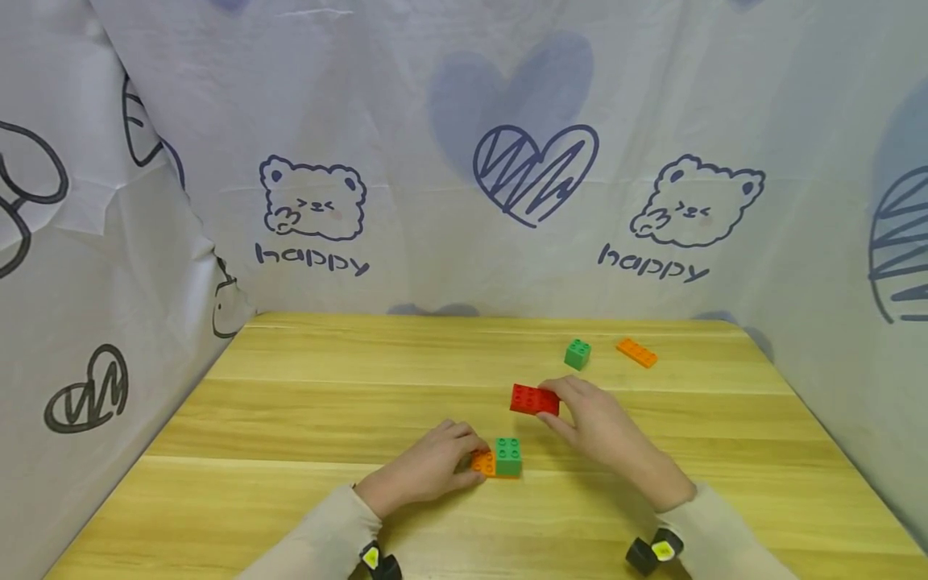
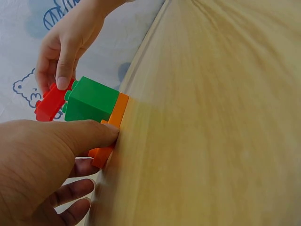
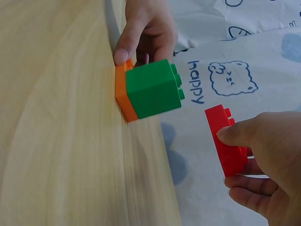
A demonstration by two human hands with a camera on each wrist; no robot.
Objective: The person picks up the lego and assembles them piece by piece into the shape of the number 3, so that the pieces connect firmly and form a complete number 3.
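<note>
Loose green brick (image 1: 577,354), orange brick (image 1: 636,352), wooden table (image 1: 290,403), printed cloth (image 1: 435,201)

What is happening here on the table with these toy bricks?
A person sits at a wooden table with toy bricks. The left hand holds down a flat orange brick that has a green brick stacked on its right end. The right hand grips a flat red brick and holds it above the table, close to that small stack but apart from it. Farther back, a second green brick and another orange brick lie untouched.
</note>
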